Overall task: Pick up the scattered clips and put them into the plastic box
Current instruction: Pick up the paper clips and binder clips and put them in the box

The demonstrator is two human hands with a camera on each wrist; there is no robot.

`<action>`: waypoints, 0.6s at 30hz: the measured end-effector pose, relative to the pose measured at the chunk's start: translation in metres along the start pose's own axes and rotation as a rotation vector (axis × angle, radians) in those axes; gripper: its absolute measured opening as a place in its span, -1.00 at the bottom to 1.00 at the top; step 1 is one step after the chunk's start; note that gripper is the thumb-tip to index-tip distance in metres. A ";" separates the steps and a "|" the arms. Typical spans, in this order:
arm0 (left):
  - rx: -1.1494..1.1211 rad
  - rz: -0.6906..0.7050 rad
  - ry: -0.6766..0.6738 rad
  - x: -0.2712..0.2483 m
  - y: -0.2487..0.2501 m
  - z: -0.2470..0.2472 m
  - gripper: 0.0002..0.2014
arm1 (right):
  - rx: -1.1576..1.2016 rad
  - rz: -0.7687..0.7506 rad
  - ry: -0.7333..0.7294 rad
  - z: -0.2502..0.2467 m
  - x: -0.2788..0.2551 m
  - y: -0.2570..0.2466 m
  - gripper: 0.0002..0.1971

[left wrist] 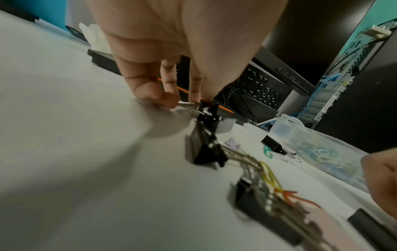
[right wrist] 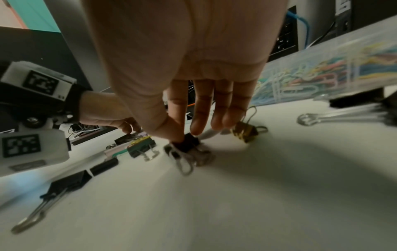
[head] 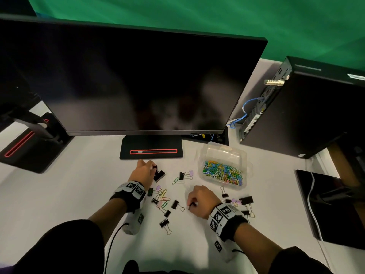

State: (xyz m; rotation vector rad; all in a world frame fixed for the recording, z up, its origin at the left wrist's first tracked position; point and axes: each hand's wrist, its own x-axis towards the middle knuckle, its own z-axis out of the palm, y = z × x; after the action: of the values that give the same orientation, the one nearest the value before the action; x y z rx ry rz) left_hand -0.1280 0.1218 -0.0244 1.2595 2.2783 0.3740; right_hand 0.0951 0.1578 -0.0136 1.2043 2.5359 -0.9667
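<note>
The clear plastic box, open and holding several coloured paper clips, stands on the white table right of centre; it also shows in the wrist views as the plastic box and the plastic box. My left hand pinches the wire handle of a small black binder clip just in front of the monitor base; a larger black clip lies right beneath it. My right hand pinches another small black binder clip on the table between thumb and forefinger. Several black and pastel binder clips and coloured paper clips lie between the hands.
A big dark monitor on a black base stands behind the work spot. A computer tower rises at the right, a black pad with a white cable beside it. More binder clips lie right of my right wrist.
</note>
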 end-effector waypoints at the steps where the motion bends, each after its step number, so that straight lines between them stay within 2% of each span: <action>1: 0.007 -0.011 0.009 0.000 0.000 -0.001 -0.66 | 0.001 0.002 -0.006 -0.002 -0.001 0.001 -0.80; 3: 0.024 -0.009 0.050 -0.003 0.000 -0.002 -0.61 | 0.003 0.010 0.018 -0.006 0.002 0.001 -0.77; 6: 0.052 0.101 0.080 -0.012 0.002 -0.003 -0.67 | 0.006 0.048 0.112 -0.010 0.014 -0.002 -0.72; 8: 0.083 0.176 0.021 -0.022 0.000 -0.001 -0.74 | -0.003 0.091 0.141 -0.009 0.022 -0.004 -0.73; 12: 0.135 0.235 -0.107 -0.040 -0.012 0.006 -0.77 | 0.024 0.145 0.126 -0.007 0.034 -0.010 -0.77; 18: 0.149 0.226 -0.080 -0.046 -0.028 0.005 -0.78 | 0.055 0.025 0.086 -0.003 0.044 -0.018 -0.72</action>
State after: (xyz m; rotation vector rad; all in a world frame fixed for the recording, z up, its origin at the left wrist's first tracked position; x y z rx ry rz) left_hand -0.1242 0.0679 -0.0282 1.5846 2.1353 0.2309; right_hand 0.0527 0.1795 -0.0202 1.3163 2.5685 -1.0065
